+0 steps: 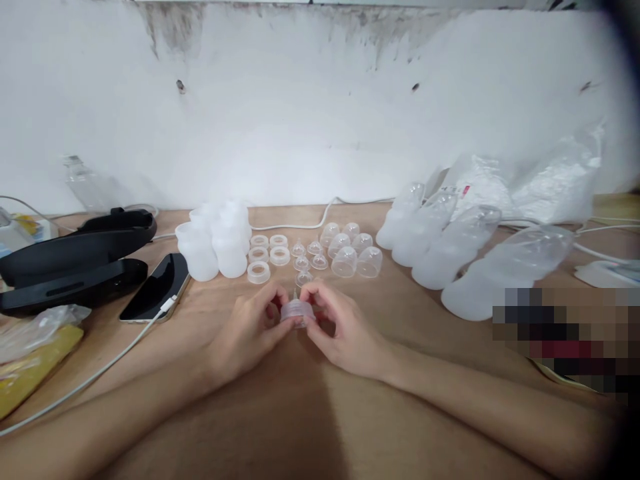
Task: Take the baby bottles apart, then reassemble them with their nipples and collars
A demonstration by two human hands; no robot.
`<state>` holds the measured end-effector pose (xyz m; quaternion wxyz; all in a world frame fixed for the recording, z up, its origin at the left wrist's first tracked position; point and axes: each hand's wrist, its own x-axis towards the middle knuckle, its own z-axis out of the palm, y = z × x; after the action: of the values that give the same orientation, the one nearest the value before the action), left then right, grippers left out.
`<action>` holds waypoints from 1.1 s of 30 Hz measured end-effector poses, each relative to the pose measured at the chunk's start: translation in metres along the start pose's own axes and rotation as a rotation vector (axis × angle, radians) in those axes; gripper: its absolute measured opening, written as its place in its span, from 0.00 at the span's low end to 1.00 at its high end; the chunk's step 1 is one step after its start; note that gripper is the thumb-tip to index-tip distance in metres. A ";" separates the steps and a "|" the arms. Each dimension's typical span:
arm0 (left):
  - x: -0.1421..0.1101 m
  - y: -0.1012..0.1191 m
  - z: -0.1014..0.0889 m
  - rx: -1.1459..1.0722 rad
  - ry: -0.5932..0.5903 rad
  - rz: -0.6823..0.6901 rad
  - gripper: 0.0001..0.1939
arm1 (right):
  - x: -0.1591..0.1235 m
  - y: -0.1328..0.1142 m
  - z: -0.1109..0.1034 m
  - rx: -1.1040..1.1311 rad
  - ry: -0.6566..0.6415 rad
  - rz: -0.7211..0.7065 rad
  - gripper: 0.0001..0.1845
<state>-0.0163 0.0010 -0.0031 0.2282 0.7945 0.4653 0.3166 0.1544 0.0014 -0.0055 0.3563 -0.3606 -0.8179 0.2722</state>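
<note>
Held between both hands at the near middle of the counter [310, 413], just in front of the small loose parts: a ring [297, 311] with a nipple [295, 295] rising through it. Looks see-through and colourless, with a faint pinkish tint (perhaps only skin showing through), low and round at the base, narrowing to a thin tip. Points tip up, with the long axis roughly upright. Hard to tell whether touching the counter or lifted slightly off it.

Pinched at one side by the left hand [245, 333], fingers nearly closed on the rim; pinched at the opposite side by the right hand [350, 330], fingers bent in and closed to the same width.

Just beyond, in short rows: loose rings [259, 272], spare nipples [319, 261] and domed caps [369, 262]. To the left, white bottles [199, 252] standing close together; to the right, capped bottles [471, 290] in slanting rows. Farther left, near the white bottles, a dark phone [153, 290] with a white cable [111, 363] beside it (plug end over the phone's edge).
</note>
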 end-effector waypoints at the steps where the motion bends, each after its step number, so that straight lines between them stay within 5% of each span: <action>1: 0.000 0.001 0.000 0.001 -0.002 0.002 0.05 | 0.000 0.000 0.000 0.000 0.006 -0.003 0.10; 16: 0.005 -0.002 -0.001 0.107 0.031 0.144 0.05 | 0.002 -0.002 0.002 -0.040 0.127 0.006 0.08; 26: 0.005 -0.002 0.000 0.119 0.009 0.088 0.06 | 0.002 0.005 0.006 -0.003 0.111 0.048 0.15; 33: 0.012 0.002 0.003 -0.044 0.026 -0.024 0.04 | 0.007 -0.001 0.002 0.058 0.153 0.144 0.06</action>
<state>-0.0086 0.0099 -0.0001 0.2434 0.7795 0.4705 0.3342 0.1484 0.0060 -0.0029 0.4075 -0.4276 -0.7521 0.2924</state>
